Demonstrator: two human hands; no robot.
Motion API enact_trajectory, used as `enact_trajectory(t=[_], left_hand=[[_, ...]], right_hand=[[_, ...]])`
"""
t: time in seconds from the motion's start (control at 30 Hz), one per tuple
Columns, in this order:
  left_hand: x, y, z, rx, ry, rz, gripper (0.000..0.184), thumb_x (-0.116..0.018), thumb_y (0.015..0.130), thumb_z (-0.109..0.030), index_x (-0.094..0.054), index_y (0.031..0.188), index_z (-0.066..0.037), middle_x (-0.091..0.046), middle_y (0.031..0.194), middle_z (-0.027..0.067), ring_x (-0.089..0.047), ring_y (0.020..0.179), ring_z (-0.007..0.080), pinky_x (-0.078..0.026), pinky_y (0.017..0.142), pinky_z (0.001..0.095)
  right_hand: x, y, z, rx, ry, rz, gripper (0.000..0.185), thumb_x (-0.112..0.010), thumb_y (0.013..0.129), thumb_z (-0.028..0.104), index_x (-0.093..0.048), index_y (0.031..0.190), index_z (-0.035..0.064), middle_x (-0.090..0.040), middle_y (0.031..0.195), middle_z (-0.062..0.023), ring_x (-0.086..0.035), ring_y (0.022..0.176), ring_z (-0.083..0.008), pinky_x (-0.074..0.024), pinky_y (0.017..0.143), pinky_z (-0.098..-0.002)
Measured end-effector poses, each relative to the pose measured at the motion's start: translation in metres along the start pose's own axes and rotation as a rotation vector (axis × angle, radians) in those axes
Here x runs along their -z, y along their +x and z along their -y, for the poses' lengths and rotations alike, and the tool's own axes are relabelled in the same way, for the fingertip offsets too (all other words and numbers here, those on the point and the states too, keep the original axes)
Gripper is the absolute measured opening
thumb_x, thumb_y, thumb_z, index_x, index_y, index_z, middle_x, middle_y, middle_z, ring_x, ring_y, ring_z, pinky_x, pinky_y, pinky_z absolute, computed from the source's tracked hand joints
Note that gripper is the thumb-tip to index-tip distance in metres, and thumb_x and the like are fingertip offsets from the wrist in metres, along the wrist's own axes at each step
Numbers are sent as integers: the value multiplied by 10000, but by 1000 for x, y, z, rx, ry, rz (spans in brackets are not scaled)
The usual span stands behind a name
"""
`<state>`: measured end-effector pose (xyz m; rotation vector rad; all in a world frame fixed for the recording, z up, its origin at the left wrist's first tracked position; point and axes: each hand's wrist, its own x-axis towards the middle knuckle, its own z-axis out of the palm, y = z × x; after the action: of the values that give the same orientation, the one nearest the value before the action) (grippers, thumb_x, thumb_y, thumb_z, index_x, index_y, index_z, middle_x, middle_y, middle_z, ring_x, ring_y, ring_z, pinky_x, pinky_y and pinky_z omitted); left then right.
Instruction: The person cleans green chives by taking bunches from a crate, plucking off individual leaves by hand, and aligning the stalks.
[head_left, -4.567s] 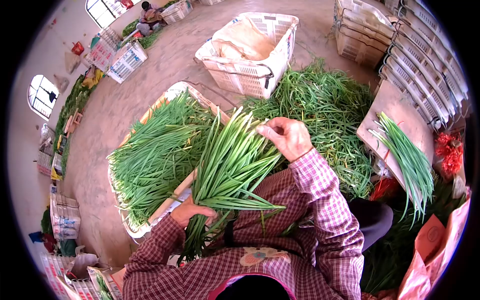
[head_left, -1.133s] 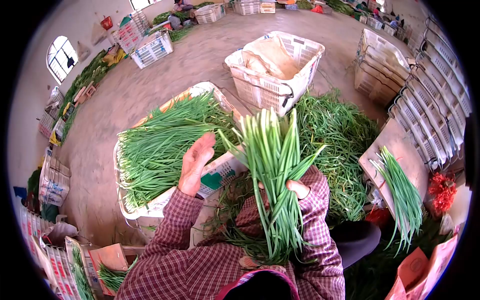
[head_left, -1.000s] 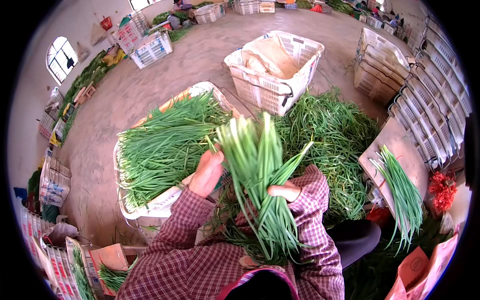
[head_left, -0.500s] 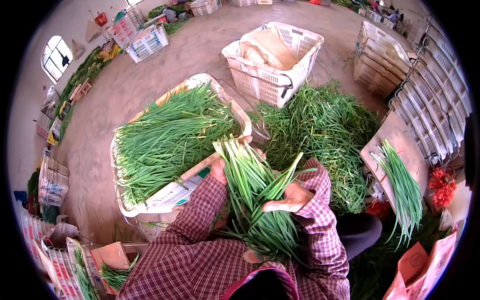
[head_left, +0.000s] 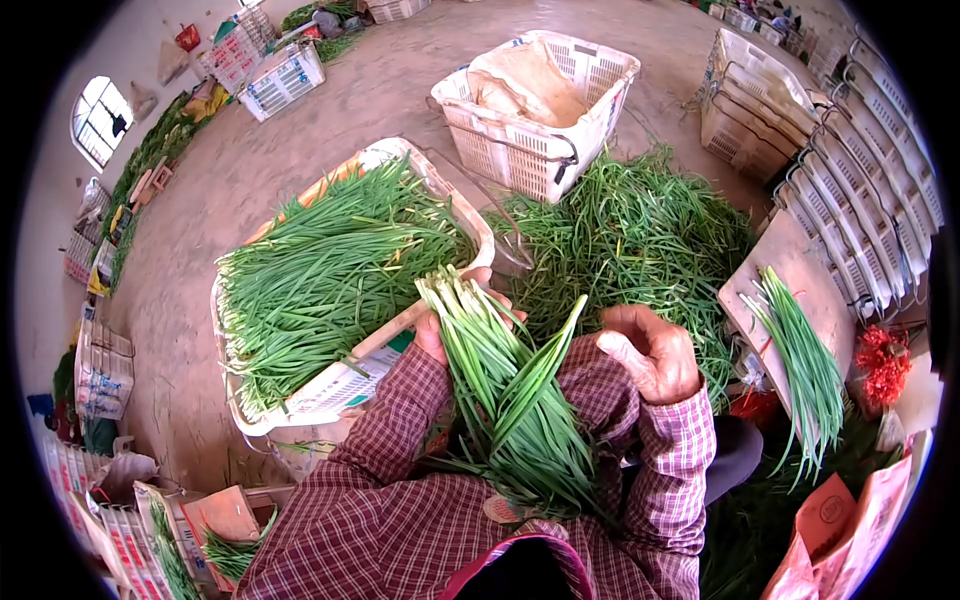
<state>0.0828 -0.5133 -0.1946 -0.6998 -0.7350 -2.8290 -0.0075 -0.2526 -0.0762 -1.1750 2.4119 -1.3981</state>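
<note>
My left hand (head_left: 432, 338) is wrapped round a bunch of Chinese chives (head_left: 490, 350), pale stem ends up and green leaves hanging down over my lap. A few stalks lie slanted across the bunch, their pale tips pointing up and right. To the right of the bunch, above my knee, my right hand (head_left: 658, 355) is raised, its fingers curled and the thumb apart, with nothing visible in it. A white crate (head_left: 300, 408) heaped with neatly laid chives (head_left: 330, 270) stands in front on the left.
Loose chives (head_left: 630, 240) form a big pile on the floor ahead. Behind it stands a white crate (head_left: 520, 165) with a cloth sack. At right are a board (head_left: 745, 295) bearing a chive bundle (head_left: 800, 360), red ties (head_left: 882, 365) and stacked crates (head_left: 850, 200).
My right hand has let go of the bunch's slanted stalks and moved right and up, away from it. The left hand keeps its hold. The view has shifted slightly.
</note>
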Motion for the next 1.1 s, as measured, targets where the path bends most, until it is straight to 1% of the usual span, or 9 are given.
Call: enact_trajectory(t=[0.1, 0.13, 0.27, 0.43, 0.5, 0.57, 0.7, 0.83, 1.1], left_hand=[[-6, -1, 2, 22, 11, -49, 876, -713, 728, -525, -386, 1381, -42, -586, 1138, 257, -629, 980, 356, -310, 1055, 585], [-9, -2, 2, 19, 59, -97, 881, -718, 723, -519, -387, 1379, -31, -587, 1120, 263, -631, 975, 353, -417, 982, 559], [-7, -4, -2, 54, 156, -158, 832, -731, 717, -553, -419, 1346, -107, -572, 1071, 232, -634, 904, 330, -575, 701, 422], [1, -1, 1, -4, 50, -101, 808, -634, 781, -550, -422, 1352, -20, -603, 1053, 276, -637, 947, 375, -566, 786, 459], [0, 1, -2, 42, 7, -86, 797, -613, 797, -560, -423, 1352, -21, -605, 1048, 278, -639, 938, 380, -569, 777, 464], [-9, 2, -4, 84, 29, -244, 620, -391, 906, -562, -533, 1249, -66, -636, 901, 272, -656, 765, 346, -487, 831, 549], [-8, -4, -7, 113, 17, -387, 603, -421, 917, -515, -498, 1280, -39, -618, 1052, 249, -649, 920, 377, -553, 784, 519], [-10, -8, -6, 105, -60, -395, 588, -669, 816, -411, -518, 1239, -31, -619, 1108, 190, -658, 934, 296, -586, 763, 439], [-1, -14, -10, 187, 134, -566, 720, -664, 686, -150, -419, 1348, -4, -605, 1168, 163, -625, 1020, 266, -503, 922, 387]], right_hand=[[-28, 15, 10, 222, 96, -108, 417, -728, 806, 311, -622, 1061, -1, -680, 856, -156, -670, 701, -233, -532, 639, -321], [-40, 21, 19, 265, 277, -113, 285, -689, 843, 200, -628, 1019, -16, -673, 885, -155, -660, 726, -221, -524, 646, -307], [-64, 31, 25, -13, 929, 44, 152, -509, 962, 149, -588, 971, 19, -643, 874, -51, -591, 794, -115, -487, 732, -243], [18, 59, 69, 41, 908, -193, 248, -421, 1005, 227, -583, 1021, 40, -558, 679, 30, -402, 419, -38, -360, 433, -196], [36, 66, 78, 42, 647, -223, 245, -447, 996, 233, -598, 1033, 45, -504, 650, 48, -372, 451, -21, -331, 446, -184], [18, 76, 66, 281, 263, -154, 136, -549, 934, 142, -636, 982, 48, -562, 697, 23, -476, 552, -49, -398, 505, -216], [-42, 68, 47, 394, -63, 124, 171, -634, 817, 145, -643, 935, 21, -677, 806, -122, -677, 669, -266, -548, 597, -354], [-59, 68, 42, 427, -87, 187, 254, -639, 795, 180, -638, 997, 26, -668, 821, -143, -668, 671, -299, -555, 612, -348], [-58, 70, 53, 392, -356, 124, 223, -644, 776, 75, -579, 988, 102, -641, 877, -136, -636, 676, -349, -525, 575, -416]])
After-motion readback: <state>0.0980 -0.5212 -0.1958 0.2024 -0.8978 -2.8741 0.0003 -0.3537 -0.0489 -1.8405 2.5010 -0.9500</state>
